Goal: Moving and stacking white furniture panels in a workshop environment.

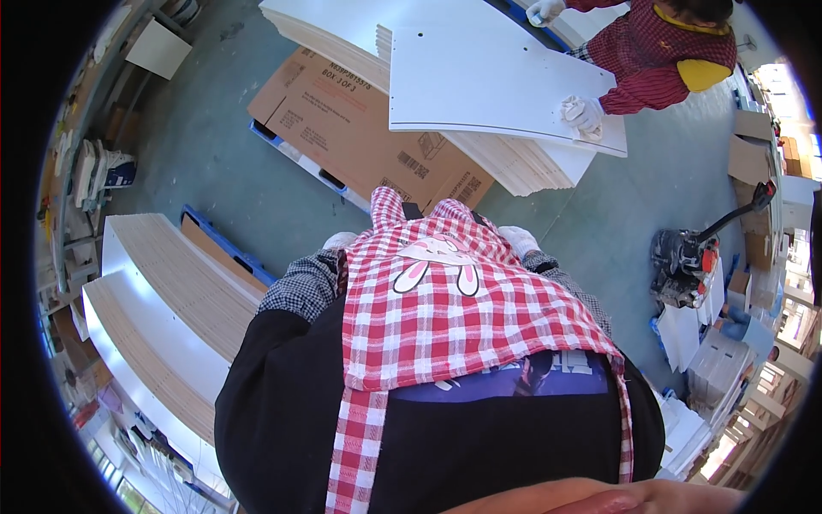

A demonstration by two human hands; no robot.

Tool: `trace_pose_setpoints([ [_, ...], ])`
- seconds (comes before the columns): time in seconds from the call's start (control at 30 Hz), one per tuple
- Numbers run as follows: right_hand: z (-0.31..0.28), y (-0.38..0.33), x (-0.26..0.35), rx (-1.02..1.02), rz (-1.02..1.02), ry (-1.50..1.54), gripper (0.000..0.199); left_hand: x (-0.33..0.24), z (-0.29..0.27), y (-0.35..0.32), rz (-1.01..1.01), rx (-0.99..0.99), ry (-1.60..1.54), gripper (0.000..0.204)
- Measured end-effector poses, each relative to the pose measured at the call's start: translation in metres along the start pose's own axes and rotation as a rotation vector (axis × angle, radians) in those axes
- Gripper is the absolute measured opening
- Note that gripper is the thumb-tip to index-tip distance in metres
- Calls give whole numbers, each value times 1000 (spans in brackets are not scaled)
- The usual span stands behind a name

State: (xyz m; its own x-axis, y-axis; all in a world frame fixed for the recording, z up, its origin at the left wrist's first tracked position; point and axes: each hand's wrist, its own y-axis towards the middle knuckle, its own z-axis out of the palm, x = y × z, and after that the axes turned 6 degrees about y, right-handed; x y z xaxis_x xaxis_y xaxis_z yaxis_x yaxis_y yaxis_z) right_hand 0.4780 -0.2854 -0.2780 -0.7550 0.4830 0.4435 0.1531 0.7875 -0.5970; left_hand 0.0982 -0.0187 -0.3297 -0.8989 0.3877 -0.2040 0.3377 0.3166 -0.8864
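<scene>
My left hand (341, 241), in a white glove, shows only partly beside the left edge of my red-and-white checked apron (479, 317). My right hand (519, 241), gloved in white too, hangs by the apron's right side. The fingers of both are mostly hidden, and I see nothing held in either. Beyond the apron lies a flattened brown cardboard box (334, 128) on a blue pallet (295, 158). Past it, large white panels (488, 86) are piled in an uneven stack, nearest to my right hand.
A co-worker (651, 60) in a red checked garment rests a white-gloved hand (582, 116) on the panels. Stacked boards (171, 274) stand at my left beside another blue pallet (231, 244). A pallet truck (685, 261) is at the right. Shelving (77, 146) lines the far left.
</scene>
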Motion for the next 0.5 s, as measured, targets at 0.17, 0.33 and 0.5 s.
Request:
trace_pose_setpoints([
  [0.17, 3, -3, -4, -5, 7, 142, 30, -1, 12, -4, 17, -24, -25, 43],
  [0.33, 13, -3, -18, 13, 18, 202, 33, -1, 26, -7, 34, -49, -52, 42],
  [0.5, 22, -5, -35, 56, 131, 314, 33, -4, 36, -9, 51, -73, -76, 42],
])
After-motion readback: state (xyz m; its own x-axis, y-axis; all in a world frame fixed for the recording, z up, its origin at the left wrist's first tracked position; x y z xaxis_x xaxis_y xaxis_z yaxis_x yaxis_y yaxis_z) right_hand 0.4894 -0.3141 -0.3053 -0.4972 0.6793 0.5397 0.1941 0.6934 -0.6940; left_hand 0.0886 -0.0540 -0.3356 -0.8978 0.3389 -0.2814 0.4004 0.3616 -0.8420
